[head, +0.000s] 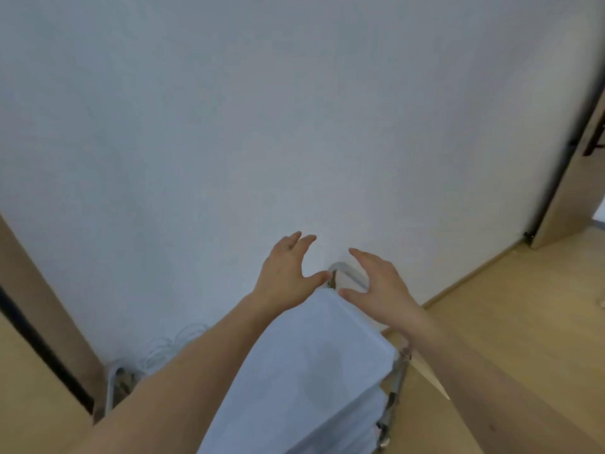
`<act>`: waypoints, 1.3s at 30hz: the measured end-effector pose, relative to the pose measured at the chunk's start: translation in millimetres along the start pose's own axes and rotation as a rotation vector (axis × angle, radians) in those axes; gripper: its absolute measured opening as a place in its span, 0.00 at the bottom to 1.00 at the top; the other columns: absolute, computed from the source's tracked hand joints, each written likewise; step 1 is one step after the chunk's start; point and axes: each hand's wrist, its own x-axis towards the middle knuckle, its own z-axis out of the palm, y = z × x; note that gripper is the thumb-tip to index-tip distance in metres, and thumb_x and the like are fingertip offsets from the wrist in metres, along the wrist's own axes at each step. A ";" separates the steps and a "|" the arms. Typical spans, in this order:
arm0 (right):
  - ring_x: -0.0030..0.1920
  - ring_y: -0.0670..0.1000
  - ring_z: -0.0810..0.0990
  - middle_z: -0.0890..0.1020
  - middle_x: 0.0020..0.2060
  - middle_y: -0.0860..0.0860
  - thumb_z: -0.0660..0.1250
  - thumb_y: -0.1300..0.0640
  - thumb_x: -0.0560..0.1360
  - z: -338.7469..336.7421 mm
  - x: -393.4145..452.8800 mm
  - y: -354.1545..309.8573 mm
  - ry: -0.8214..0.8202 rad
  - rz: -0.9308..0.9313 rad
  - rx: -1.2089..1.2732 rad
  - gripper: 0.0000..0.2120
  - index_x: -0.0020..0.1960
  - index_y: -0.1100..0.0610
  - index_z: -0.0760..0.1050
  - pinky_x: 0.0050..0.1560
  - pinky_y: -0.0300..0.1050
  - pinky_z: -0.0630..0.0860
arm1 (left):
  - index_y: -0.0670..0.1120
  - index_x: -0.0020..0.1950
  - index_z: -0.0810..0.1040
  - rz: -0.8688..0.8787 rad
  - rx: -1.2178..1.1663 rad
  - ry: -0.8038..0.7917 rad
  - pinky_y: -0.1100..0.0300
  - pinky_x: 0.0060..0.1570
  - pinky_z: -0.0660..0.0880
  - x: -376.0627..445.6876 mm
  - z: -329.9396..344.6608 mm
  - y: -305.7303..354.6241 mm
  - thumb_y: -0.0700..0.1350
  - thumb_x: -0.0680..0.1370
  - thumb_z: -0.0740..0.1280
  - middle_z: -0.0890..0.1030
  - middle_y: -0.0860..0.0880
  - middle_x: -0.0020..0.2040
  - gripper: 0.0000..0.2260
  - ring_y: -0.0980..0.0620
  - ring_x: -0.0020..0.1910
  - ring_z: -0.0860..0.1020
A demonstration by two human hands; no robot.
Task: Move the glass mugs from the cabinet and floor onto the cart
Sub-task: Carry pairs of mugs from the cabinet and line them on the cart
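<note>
A white cart (314,365) with metal side posts stands against the white wall, its flat top bare. My left hand (288,270) and my right hand (376,280) hover over the cart's far end, fingers spread, holding nothing. Between them shows the cart's curved metal handle (343,268). Several glass mugs (170,348) stand blurred on the floor by the wall, left of the cart and partly behind my left forearm.
A white wall (294,126) fills most of the view. A wooden panel with a dark strip (42,348) is at the left. Wood floor (507,322) stretches to the right, with a doorway edge (563,178) at the far right.
</note>
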 end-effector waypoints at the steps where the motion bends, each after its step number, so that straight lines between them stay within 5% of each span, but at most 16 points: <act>1: 0.77 0.53 0.58 0.62 0.78 0.47 0.71 0.42 0.74 -13.1 -3.2 14.4 0.016 0.021 -0.013 0.40 0.80 0.46 0.56 0.76 0.50 0.58 | 0.55 0.79 0.61 0.026 -0.004 -0.017 0.49 0.77 0.57 8.1 9.6 17.2 0.61 0.75 0.70 0.58 0.50 0.81 0.35 0.49 0.80 0.54; 22: 0.75 0.56 0.63 0.64 0.77 0.50 0.70 0.39 0.73 -295.4 -131.9 354.6 0.291 0.575 -0.280 0.41 0.80 0.48 0.56 0.73 0.54 0.63 | 0.55 0.79 0.59 0.508 -0.107 -0.384 0.53 0.76 0.58 130.1 292.0 398.2 0.60 0.76 0.69 0.59 0.47 0.79 0.35 0.50 0.78 0.56; 39: 0.75 0.55 0.65 0.65 0.77 0.49 0.67 0.37 0.75 -396.7 -162.2 513.1 0.445 0.941 -0.377 0.38 0.79 0.47 0.57 0.72 0.56 0.67 | 0.54 0.78 0.62 0.894 -0.248 -0.599 0.51 0.75 0.60 219.4 470.2 588.1 0.57 0.76 0.71 0.62 0.47 0.78 0.34 0.48 0.77 0.59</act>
